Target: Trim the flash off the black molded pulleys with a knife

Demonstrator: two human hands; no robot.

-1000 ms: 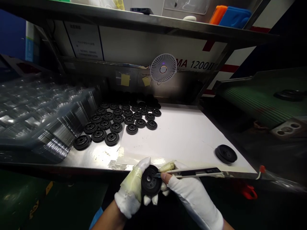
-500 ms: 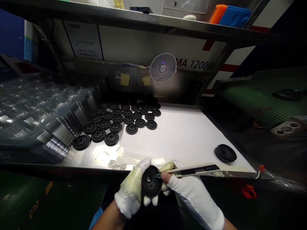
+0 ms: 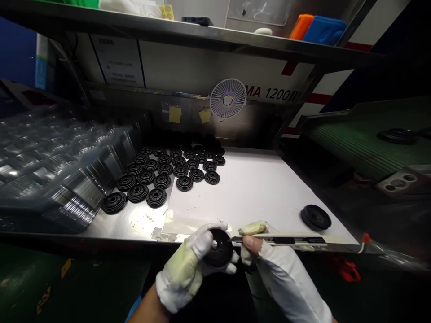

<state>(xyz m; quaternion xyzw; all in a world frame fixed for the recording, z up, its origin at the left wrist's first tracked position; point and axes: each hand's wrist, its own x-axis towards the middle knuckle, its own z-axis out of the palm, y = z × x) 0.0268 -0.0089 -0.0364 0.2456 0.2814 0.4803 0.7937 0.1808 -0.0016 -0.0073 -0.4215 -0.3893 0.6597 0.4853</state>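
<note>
My left hand (image 3: 193, 260), in a white glove with yellowed patches, is closed around a round black plastic wheel (image 3: 219, 253), its hub side tilted toward me. My right hand (image 3: 269, 251), gloved with the thumb tip bare, grips a slim white-and-black utility knife (image 3: 286, 240). The knife's blade points left, its tip close to the wheel's right rim; whether it touches I cannot tell. Both hands are at the table's front edge. Several similar black wheels (image 3: 156, 197) lie in rows on the left half of the worktop, and a single black wheel (image 3: 315, 217) lies at the right.
Stacked clear plastic trays (image 3: 77, 175) fill the left side. A white sheet (image 3: 249, 193) covers the worktop (image 3: 134, 224). A small round fan (image 3: 228, 98) is mounted at the back beneath a metal shelf (image 3: 202, 33). At the right is a green ribbed conveyor (image 3: 363, 134) with a black part on it.
My left hand has turned the wheel and shifted it slightly right. My right hand has moved right with the utility knife, drawing the blade from the wheel's centre out to its rim.
</note>
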